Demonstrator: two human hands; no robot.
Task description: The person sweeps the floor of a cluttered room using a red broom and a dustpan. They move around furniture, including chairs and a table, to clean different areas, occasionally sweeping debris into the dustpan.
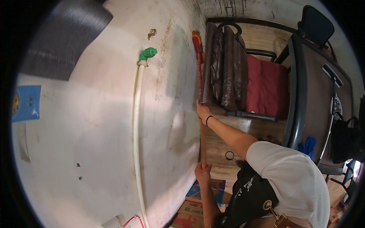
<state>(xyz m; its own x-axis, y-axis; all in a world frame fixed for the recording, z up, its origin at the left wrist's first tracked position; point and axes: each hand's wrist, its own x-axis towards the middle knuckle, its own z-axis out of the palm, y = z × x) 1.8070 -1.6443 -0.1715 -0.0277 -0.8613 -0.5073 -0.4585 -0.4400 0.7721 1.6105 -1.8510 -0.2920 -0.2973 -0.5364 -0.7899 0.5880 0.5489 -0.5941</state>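
A long broom with a red head (197, 42) and orange-yellow bristles lies along the white wall, its bristle end farthest from me. My right hand (203, 111), with a black band at the wrist, grips the shaft near its middle. Closer to my body, my left hand (203, 172) is closed round the wooden handle (203, 142). The bristles are near the wall's dark-stained corner; whether they touch it I cannot tell. Just right of the broom head is a brown padded chair cover (228, 65).
A red cushion (268, 85) lies on the armchair. The brown table (313, 99) at right bears a long-handled squeegee (333, 74), a blue cloth or glove (308, 146) and a black bag (345, 139). A white pipe (137, 128) with a green elbow (148, 53) runs along the wall. Cardboard boxes (188, 213) stand below.
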